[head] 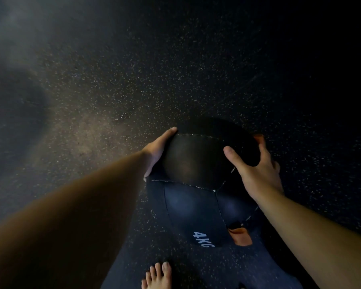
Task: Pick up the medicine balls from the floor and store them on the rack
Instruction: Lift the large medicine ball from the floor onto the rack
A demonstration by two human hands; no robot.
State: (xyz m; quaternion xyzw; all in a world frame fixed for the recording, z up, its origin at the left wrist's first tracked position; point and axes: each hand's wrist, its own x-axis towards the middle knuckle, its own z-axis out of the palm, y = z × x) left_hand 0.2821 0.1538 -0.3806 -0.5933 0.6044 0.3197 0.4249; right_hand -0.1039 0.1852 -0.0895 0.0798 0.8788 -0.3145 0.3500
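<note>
A large dark medicine ball (198, 184) with stitched panels, an orange patch and the white marking "4KG" sits low in the middle of the head view, over the speckled black floor. My left hand (157, 150) presses flat against the ball's left side. Gripping its upper right side is my right hand (256, 170), thumb on top and fingers wrapped behind. Both hands hold the ball between them. I cannot tell whether the ball rests on the floor or is lifted. No rack is in view.
Black rubber floor (175, 69) with pale flecks fills the view. A bare foot (157, 276) stands at the bottom edge, just left of the ball. The right and top of the frame are very dark.
</note>
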